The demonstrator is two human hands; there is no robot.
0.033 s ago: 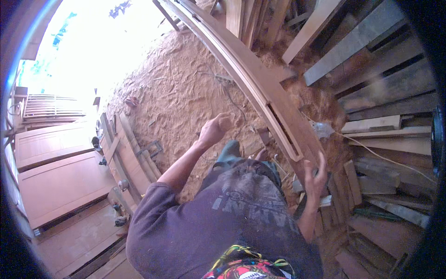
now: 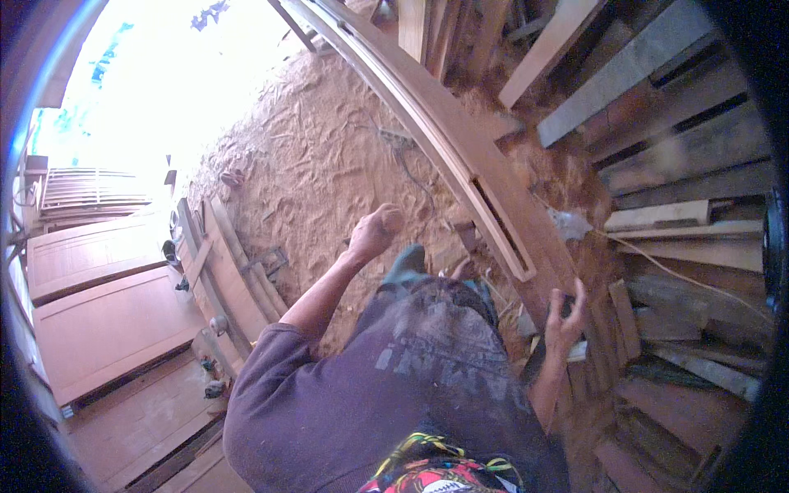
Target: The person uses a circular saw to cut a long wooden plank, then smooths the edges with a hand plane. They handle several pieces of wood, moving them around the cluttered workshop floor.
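My left hand (image 2: 372, 234) is closed in a fist over the sandy floor, apart from the boards. Whatever it holds, if anything, is hidden. At the near end of a long wooden board (image 2: 501, 177), my right hand (image 2: 565, 320) is raised with thumb and forefinger apart. A small dark patch shows between those fingers; I cannot make out what it is. The board runs from upper left down toward my right hand. On it lies a narrow wooden strip or frame (image 2: 444, 148) with a long dark slot near its close end.
Sawdust-covered ground (image 2: 304, 140) spreads ahead. Stacked planks (image 2: 682, 172) crowd the right side, with a pale cord (image 2: 657, 260) and a clear plastic bag (image 2: 569, 224) before them. Panelled wooden doors (image 2: 115, 324) and leaning boards (image 2: 238, 263) stand at left.
My right hand has shifted slightly, its thumb and fingers drawing closer together, and a dark patch now shows between them. My left hand has moved a little to the left, still closed.
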